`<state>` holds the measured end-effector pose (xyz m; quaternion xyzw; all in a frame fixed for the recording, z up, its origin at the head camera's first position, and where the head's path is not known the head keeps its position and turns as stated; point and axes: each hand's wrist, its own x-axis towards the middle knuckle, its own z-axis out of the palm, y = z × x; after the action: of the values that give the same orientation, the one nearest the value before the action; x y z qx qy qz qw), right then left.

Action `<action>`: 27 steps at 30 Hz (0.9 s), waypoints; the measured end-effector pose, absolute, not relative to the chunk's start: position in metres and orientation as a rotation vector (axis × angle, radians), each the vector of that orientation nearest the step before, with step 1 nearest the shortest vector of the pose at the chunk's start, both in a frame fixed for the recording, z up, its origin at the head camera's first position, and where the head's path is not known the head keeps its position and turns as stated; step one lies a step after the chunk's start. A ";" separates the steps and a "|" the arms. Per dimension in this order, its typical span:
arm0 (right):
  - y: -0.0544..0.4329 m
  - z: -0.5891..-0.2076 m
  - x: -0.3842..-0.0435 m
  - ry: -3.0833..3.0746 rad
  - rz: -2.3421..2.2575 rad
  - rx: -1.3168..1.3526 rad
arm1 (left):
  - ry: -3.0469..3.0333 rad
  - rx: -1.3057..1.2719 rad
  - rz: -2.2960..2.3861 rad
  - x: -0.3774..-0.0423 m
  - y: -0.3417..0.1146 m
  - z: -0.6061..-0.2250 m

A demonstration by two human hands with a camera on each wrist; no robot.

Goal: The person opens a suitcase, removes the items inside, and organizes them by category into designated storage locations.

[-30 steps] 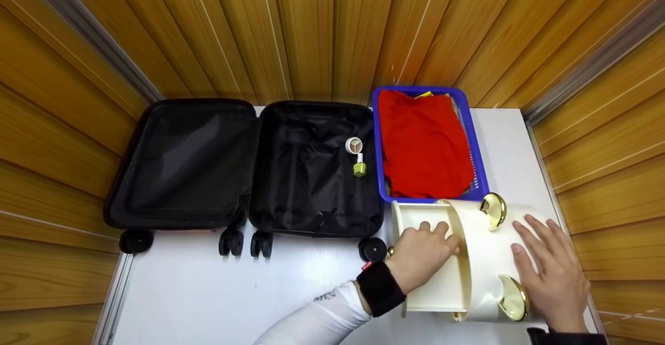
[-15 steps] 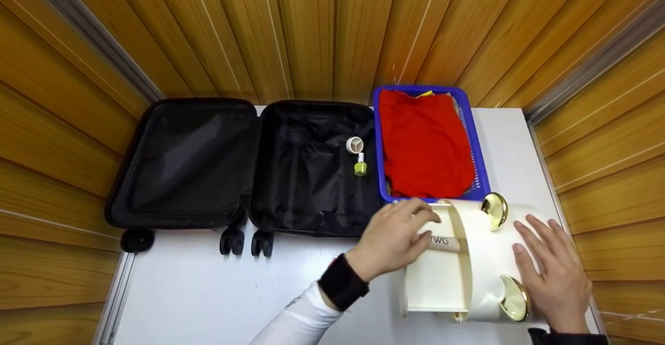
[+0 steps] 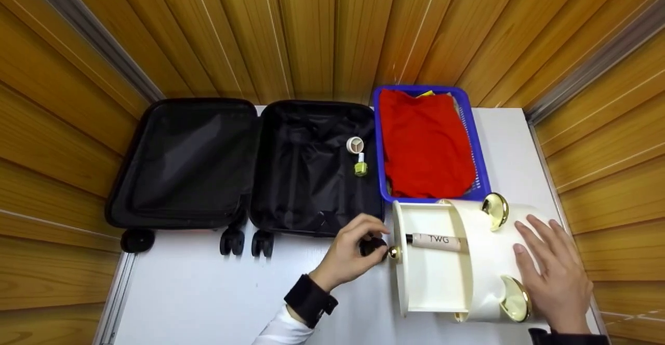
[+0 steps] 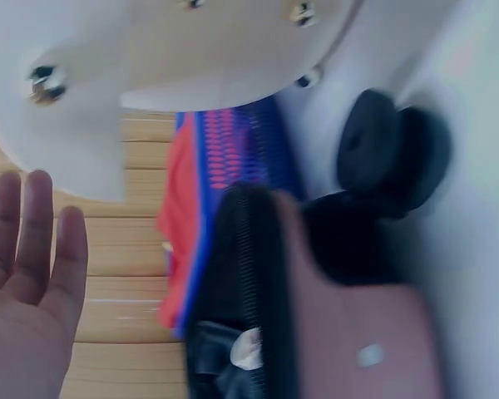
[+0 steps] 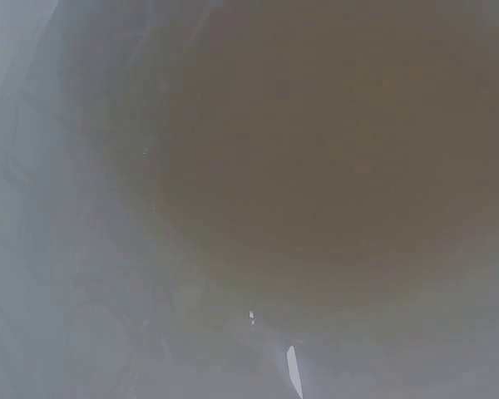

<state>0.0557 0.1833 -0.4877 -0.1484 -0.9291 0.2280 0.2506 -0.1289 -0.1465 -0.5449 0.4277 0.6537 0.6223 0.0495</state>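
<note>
My left hand (image 3: 353,249) is just left of the gold knob (image 3: 395,252) on a cream drawer (image 3: 436,282), with nothing in its loosely bent fingers. In the left wrist view, that hand (image 4: 29,283) is below the drawer front (image 4: 175,50). The drawer is pulled out of a small cream cabinet (image 3: 488,262) with gold-edged fittings. Inside lies a pale tube (image 3: 439,241) marked "TWG", with a black end. My right hand (image 3: 556,272) rests on the cabinet with fingers spread. The right wrist view is a brownish-grey blur.
A black suitcase (image 3: 311,178) lies open on the white table, holding a small round three-part compact (image 3: 355,145) and a green nail polish bottle (image 3: 360,167). Behind the cabinet, a blue basket (image 3: 480,173) contains a red cloth (image 3: 426,145). Wood-patterned walls surround the table.
My left hand has come out of the drawer and moved left, down to beside its knob. The tube now shows in the drawer. My right hand stays on the cabinet.
</note>
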 end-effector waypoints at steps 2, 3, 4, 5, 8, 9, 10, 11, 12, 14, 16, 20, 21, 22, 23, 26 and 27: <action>0.183 -0.488 0.056 -2.530 0.626 -0.410 | 1.965 1.291 1.892 -0.124 -0.146 -0.550; 0.183 -0.488 0.056 -2.530 0.627 -0.415 | 1.946 1.278 1.893 -0.121 -0.146 -0.552; 0.183 -0.488 0.056 -2.531 0.627 -0.421 | 1.930 1.267 1.895 -0.119 -0.145 -0.552; 0.183 -0.488 0.056 -2.532 0.628 -0.427 | 1.915 1.259 1.897 -0.117 -0.144 -0.551; 0.182 -0.487 0.056 -2.535 0.626 -0.433 | 1.877 1.249 1.926 -0.112 -0.141 -0.546; 0.182 -0.487 0.056 -2.536 0.626 -0.431 | 1.867 1.247 1.942 -0.110 -0.140 -0.544; 0.182 -0.487 0.056 -2.538 0.629 -0.428 | 1.859 1.246 1.955 -0.109 -0.139 -0.543; 0.182 -0.487 0.056 -2.539 0.632 -0.426 | 1.839 1.234 1.971 -0.108 -0.138 -0.542; 0.182 -0.487 0.056 -2.540 0.634 -0.424 | 1.817 1.215 1.987 -0.107 -0.137 -0.542; 0.182 -0.487 0.056 -2.543 0.631 -0.426 | 1.783 1.191 2.006 -0.107 -0.135 -0.545; 0.183 -0.486 0.056 -2.538 0.625 -0.422 | 1.749 1.168 2.019 -0.107 -0.133 -0.550; 0.183 -0.485 0.055 -2.532 0.613 -0.411 | 1.701 1.152 2.035 -0.109 -0.125 -0.553; 0.182 -0.485 0.054 -2.532 0.615 -0.412 | 1.686 1.149 2.038 -0.109 -0.123 -0.553; 0.182 -0.484 0.055 -2.538 0.617 -0.418 | 1.671 1.142 2.037 -0.110 -0.121 -0.553; 0.182 -0.484 0.055 -2.544 0.621 -0.426 | 1.658 1.134 2.034 -0.109 -0.118 -0.551; 0.181 -0.483 0.056 -2.566 0.627 -0.452 | 1.628 1.121 2.022 -0.107 -0.110 -0.549; 0.181 -0.482 0.056 -2.570 0.629 -0.456 | 1.622 1.112 2.019 -0.105 -0.107 -0.548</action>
<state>0.0562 0.1812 -0.4824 -0.1656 -0.9323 0.2281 0.2265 -0.1049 -0.1069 -0.5484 0.3893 0.5681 0.7070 0.1608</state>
